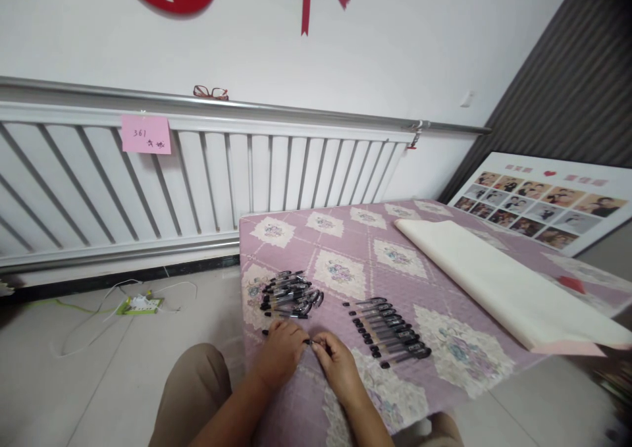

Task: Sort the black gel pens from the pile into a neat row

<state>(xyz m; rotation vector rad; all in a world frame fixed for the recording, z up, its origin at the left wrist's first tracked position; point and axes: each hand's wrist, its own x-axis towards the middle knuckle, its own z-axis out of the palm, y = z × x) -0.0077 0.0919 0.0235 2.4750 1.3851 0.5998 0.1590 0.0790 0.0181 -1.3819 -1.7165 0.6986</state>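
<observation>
My left hand (280, 353) is closed around a black pen (265, 332), most of which its fingers cover. One dark end sticks out on the left, the other between my two hands. At that right end the thumb and fingertips of my right hand (338, 367) are pinched together; whether they also hold a small part is too fine to see. Just beyond my left hand lies a loose pile of black pens (289, 295). To the right, several more pens (390, 332) lie side by side in a slanting row, dark ends towards the left.
A purple flowered cloth (340, 230) covers the table. On its right lies a large folded cream sheet (484, 282), with a photo board (538, 200) behind. A white radiator (276, 170) runs along the wall. A power strip (141, 304) with cables lies on the floor at left.
</observation>
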